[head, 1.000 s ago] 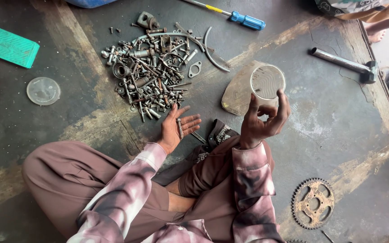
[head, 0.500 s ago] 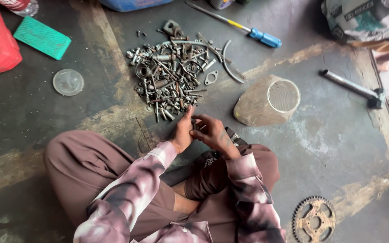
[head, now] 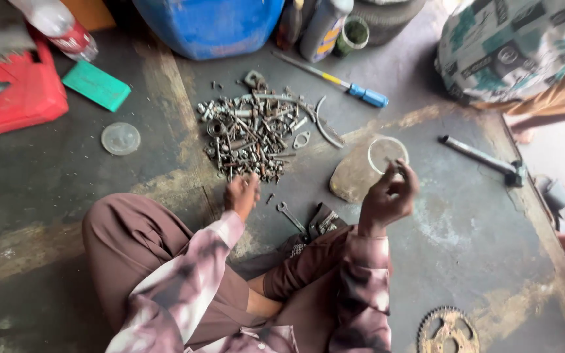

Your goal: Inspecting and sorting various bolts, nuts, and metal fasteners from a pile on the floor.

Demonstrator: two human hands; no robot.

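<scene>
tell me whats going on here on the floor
A person sits cross-legged on a stained workshop floor, sorting a pile of nuts and bolts. The left hand reaches into the near edge of the pile. The right hand is raised beside a small round clear lid, pinching something too small to tell. A small spanner lies by the knee, a blue-handled screwdriver beyond the pile.

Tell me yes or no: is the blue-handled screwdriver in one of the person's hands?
No. The blue-handled screwdriver lies on the floor beyond the pile of bolts, apart from the left hand and right hand.
</scene>
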